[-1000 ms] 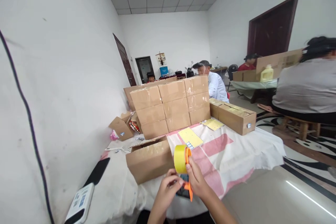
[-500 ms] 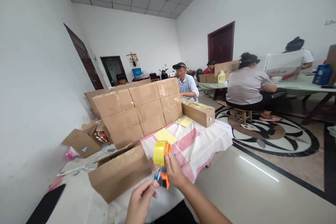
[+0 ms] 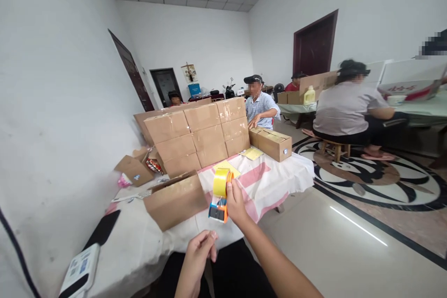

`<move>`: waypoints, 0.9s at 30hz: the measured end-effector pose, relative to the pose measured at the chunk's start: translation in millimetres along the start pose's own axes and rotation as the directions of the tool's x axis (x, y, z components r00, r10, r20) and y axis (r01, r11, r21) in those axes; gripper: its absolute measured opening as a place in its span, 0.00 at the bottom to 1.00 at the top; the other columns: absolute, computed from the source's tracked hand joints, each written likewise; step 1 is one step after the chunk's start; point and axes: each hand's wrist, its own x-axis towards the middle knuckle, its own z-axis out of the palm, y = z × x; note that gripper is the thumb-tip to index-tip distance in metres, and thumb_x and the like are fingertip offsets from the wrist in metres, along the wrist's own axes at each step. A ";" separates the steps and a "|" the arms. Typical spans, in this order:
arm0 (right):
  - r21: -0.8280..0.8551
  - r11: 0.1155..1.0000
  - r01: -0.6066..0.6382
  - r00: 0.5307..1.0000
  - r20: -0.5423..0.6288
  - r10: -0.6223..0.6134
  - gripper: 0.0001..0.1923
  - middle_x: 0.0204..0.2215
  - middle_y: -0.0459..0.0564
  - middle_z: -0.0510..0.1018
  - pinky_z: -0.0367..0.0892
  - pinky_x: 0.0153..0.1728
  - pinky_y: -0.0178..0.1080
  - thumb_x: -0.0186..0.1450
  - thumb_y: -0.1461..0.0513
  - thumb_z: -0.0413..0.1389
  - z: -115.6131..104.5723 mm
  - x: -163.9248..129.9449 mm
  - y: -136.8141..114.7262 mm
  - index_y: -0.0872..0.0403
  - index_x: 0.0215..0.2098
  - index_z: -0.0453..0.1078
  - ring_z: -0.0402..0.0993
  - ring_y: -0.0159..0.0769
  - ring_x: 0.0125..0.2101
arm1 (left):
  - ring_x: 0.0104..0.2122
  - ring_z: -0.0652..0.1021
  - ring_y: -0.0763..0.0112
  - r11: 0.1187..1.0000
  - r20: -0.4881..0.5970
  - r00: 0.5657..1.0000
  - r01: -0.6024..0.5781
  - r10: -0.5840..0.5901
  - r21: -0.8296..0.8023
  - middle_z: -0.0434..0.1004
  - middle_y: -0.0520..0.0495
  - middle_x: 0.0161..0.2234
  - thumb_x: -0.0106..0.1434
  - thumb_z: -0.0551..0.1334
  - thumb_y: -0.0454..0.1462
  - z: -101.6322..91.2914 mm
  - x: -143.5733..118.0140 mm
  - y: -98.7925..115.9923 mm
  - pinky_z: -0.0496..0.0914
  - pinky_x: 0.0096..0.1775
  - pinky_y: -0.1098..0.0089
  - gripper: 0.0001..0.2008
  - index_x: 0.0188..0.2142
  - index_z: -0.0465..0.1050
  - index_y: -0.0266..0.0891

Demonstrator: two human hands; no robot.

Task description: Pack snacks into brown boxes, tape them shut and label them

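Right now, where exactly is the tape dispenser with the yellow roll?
In the head view it sits at centre, gripped in the right hand: the tape dispenser hangs over the table edge, beside the nearest cardboard box.

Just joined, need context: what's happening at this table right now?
A person holds a tape dispenser with a yellow roll in the right hand, raised over the cloth-covered table. The left hand is lower and nearer, fingers pinched as if on the tape end; the tape itself is too faint to tell. A cardboard box lies just left of the dispenser, with a stack of sealed boxes behind. Other people sit working further back.
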 end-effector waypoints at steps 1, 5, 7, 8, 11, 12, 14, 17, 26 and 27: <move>0.025 1.000 -0.007 1.000 0.013 0.007 0.18 0.31 0.47 0.70 0.64 0.36 0.39 0.74 0.49 0.42 -0.9 -3.4 -6.9 0.52 0.36 0.64 0.66 0.36 0.32 | 0.21 0.65 0.71 1.000 0.006 1.000 -0.004 0.004 -0.001 0.65 0.53 0.15 0.56 0.63 0.62 0.8 -4.7 -0.6 0.60 0.30 0.71 0.28 0.27 0.72 0.38; 0.146 0.985 -0.090 0.996 0.001 0.091 0.19 0.36 0.50 0.75 0.67 0.42 0.39 0.72 0.48 0.45 -7.6 -17.2 -37.7 0.52 0.40 0.68 0.71 0.38 0.38 | 0.19 0.62 0.73 1.000 0.056 0.998 -0.017 0.017 -0.004 0.63 0.54 0.14 0.59 0.61 0.61 11.0 -22.2 5.7 0.57 0.29 0.71 0.28 0.28 0.72 0.37; 0.187 0.972 -0.141 0.989 -0.026 0.148 0.20 0.36 0.50 0.76 0.68 0.41 0.39 0.71 0.46 0.46 -12.8 -23.9 -49.4 0.52 0.41 0.70 0.73 0.39 0.39 | 0.18 0.62 0.73 0.999 0.071 0.996 -0.047 0.045 0.024 0.63 0.54 0.13 0.60 0.59 0.61 17.7 -27.5 8.6 0.58 0.28 0.71 0.28 0.26 0.71 0.38; 0.189 0.971 -0.149 0.987 -0.037 0.159 0.21 0.35 0.50 0.77 0.68 0.40 0.39 0.70 0.45 0.46 -16.3 -27.0 -54.2 0.52 0.40 0.70 0.73 0.39 0.38 | 0.18 0.63 0.72 0.996 0.074 0.995 -0.069 0.065 0.052 0.63 0.53 0.14 0.61 0.58 0.61 19.2 -28.5 7.2 0.58 0.28 0.71 0.28 0.25 0.70 0.39; 0.206 0.960 -0.189 0.974 -0.086 0.210 0.21 0.30 0.49 0.75 0.69 0.35 0.39 0.69 0.44 0.49 -32.6 -32.4 -69.3 0.53 0.36 0.70 0.72 0.39 0.33 | 0.20 0.67 0.69 0.970 -0.064 0.990 -0.110 0.126 0.218 0.65 0.51 0.15 0.60 0.57 0.63 7.8 -25.8 -14.9 0.61 0.29 0.70 0.29 0.21 0.67 0.41; 0.228 0.950 -0.212 0.960 -0.133 0.246 0.21 0.30 0.48 0.75 0.68 0.34 0.39 0.68 0.44 0.50 -40.4 -32.2 -75.8 0.53 0.36 0.70 0.71 0.38 0.32 | 0.20 0.68 0.68 0.956 -0.167 0.975 -0.094 0.145 0.278 0.65 0.51 0.15 0.58 0.57 0.64 -2.7 -23.7 -27.5 0.62 0.29 0.69 0.30 0.19 0.65 0.41; 0.279 0.936 -0.214 0.919 -0.266 0.290 0.21 0.32 0.49 0.75 0.68 0.32 0.38 0.68 0.44 0.51 -58.4 -26.9 -90.5 0.53 0.38 0.70 0.71 0.38 0.32 | 0.19 0.68 0.66 0.953 -0.376 0.921 0.020 0.100 0.301 0.65 0.50 0.14 0.48 0.58 0.70 -31.3 -19.9 -53.9 0.62 0.26 0.68 0.34 0.17 0.65 0.42; 0.303 0.949 -0.091 0.914 -0.353 0.200 0.23 0.38 0.51 0.76 0.68 0.34 0.37 0.68 0.44 0.51 -82.8 -5.1 -103.9 0.52 0.46 0.70 0.73 0.39 0.36 | 0.16 0.67 0.67 0.977 -0.436 0.899 0.059 0.037 0.205 0.64 0.51 0.13 0.42 0.58 0.73 -76.6 -18.9 -75.1 0.61 0.23 0.68 0.37 0.20 0.71 0.41; -0.301 0.953 0.041 0.976 -0.193 -0.103 0.23 0.26 0.47 0.66 0.63 0.33 0.42 0.69 0.43 0.41 -73.1 90.0 34.6 0.50 0.27 0.56 0.64 0.38 0.29 | 0.16 0.67 0.69 0.975 -0.546 0.826 -0.015 0.138 0.223 0.64 0.51 0.14 0.45 0.59 0.72 -88.9 -23.3 -55.2 0.65 0.24 0.69 0.37 0.18 0.71 0.40; -0.326 0.945 0.022 0.978 -0.189 -0.088 0.24 0.26 0.47 0.67 0.64 0.32 0.42 0.69 0.42 0.40 -71.4 95.5 54.9 0.50 0.27 0.56 0.65 0.39 0.29 | 0.16 0.67 0.69 0.983 -0.568 0.815 -0.006 0.112 0.185 0.63 0.51 0.13 0.43 0.59 0.73 -85.7 -21.4 -60.3 0.65 0.23 0.69 0.37 0.19 0.72 0.40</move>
